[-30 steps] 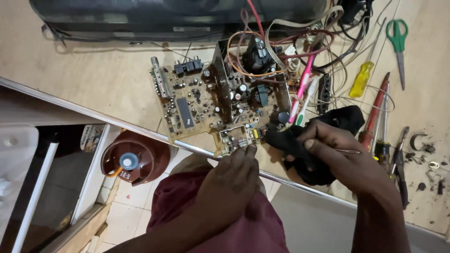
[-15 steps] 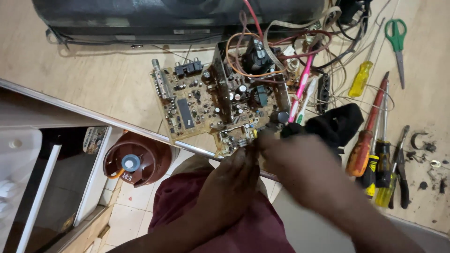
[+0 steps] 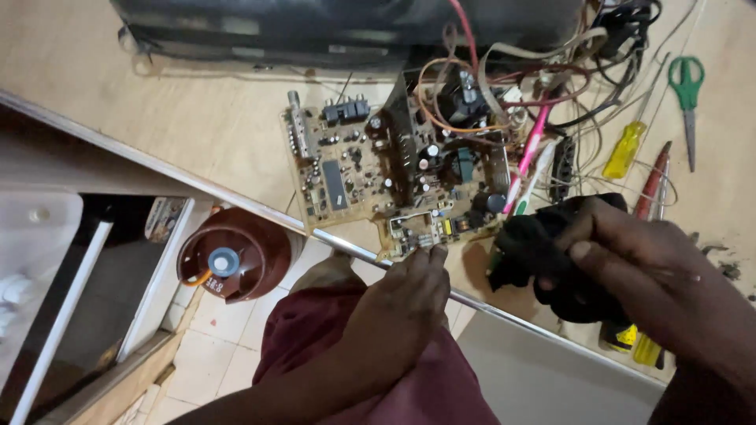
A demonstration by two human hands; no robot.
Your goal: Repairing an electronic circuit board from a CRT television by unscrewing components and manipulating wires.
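A brown circuit board (image 3: pixel 370 169) crowded with parts and tangled wires lies near the workbench's front edge. My left hand (image 3: pixel 402 303) reaches up from below, its fingertips pinching the board's small front corner section. My right hand (image 3: pixel 654 275) is to the right of the board, closed around a black cloth-like bundle (image 3: pixel 543 244). A pink pen-shaped tool (image 3: pixel 529 153) leans across the board's right side.
A dark television casing (image 3: pixel 346 27) sits at the back. Right of the board lie a yellow-handled screwdriver (image 3: pixel 624 149), green scissors (image 3: pixel 687 83), a red tool (image 3: pixel 650 189) and more yellow handles (image 3: pixel 642 346). A brown round part (image 3: pixel 232 256) sits below the metal bench edge (image 3: pixel 236 201).
My right hand has swung right and lifted with the black bundle. The left hand stays on the board's corner. The view has shifted slightly.
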